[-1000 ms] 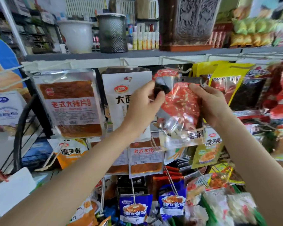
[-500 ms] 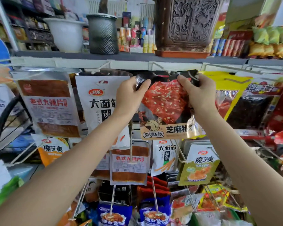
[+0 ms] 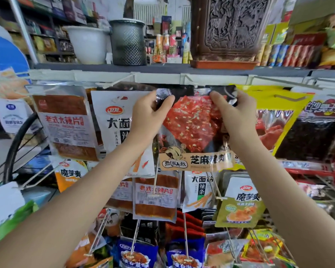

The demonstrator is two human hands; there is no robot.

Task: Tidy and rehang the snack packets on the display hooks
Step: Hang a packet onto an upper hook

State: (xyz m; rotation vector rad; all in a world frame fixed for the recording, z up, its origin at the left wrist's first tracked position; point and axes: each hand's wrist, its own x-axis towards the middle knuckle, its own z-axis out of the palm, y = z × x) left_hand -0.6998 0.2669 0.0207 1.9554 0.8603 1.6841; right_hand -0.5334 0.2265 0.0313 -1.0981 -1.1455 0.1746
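A clear snack packet [image 3: 191,132] with red sesame-flecked meat and a tan label strip hangs flat at the top row of the display. My left hand [image 3: 149,115] pinches its top left corner. My right hand [image 3: 232,111] pinches its top right corner. The packet's black top edge sits just under the shelf rail, right by a white display hook [image 3: 190,79]. Whether the hook passes through the packet's hole is hidden by my fingers.
A white noodle-strip packet [image 3: 112,120] and a brown spicy-slice packet [image 3: 66,120] hang to the left, a yellow packet [image 3: 273,117] to the right. Lower hooks carry several more packets. The grey shelf [image 3: 162,67] above holds a white pot, a mesh bin and a carved box.
Both hands have lifted the red packet from chest height up to the top rail and turned it flat and upright. My view has tilted upward with it.
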